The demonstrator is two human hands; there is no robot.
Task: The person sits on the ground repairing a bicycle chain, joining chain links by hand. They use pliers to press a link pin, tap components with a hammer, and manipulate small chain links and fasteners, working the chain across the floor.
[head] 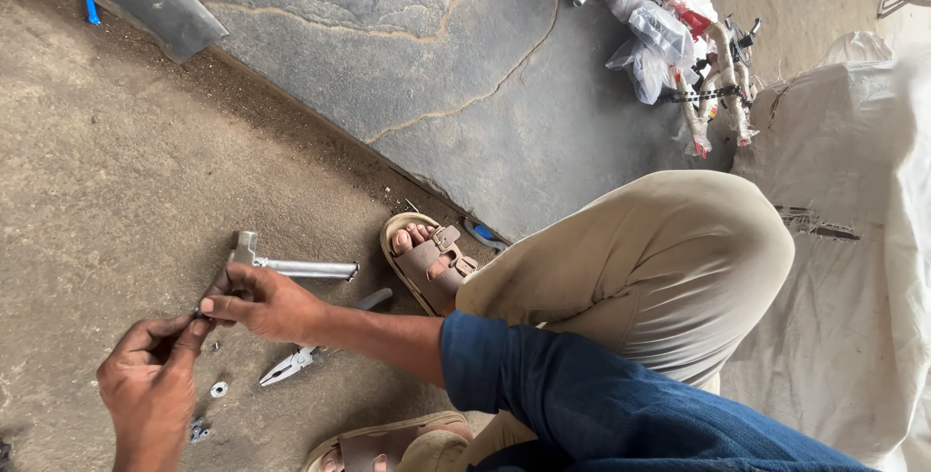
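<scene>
My right hand (262,302) reaches out from a blue sleeve and pinches a small dark metal part (199,315) with its fingertips. My left hand (145,394) comes up from below and grips the same small part from the other side. The part is too small to tell its kind. Just beyond my right hand a silver metal tube with a block-shaped head (291,265) lies on the dirt floor. Silver pliers (289,366) lie below my right wrist. A small washer (219,390) and another small metal bit (199,428) lie beside my left hand.
I squat in tan trousers (659,259) with brown sandals (432,260). A grey stone slab (436,74) fills the upper middle. Bicycle parts wrapped in plastic (679,35) lie at the upper right, and a white sack (853,239) at the right. A black rubber piece (155,1) lies at the upper left.
</scene>
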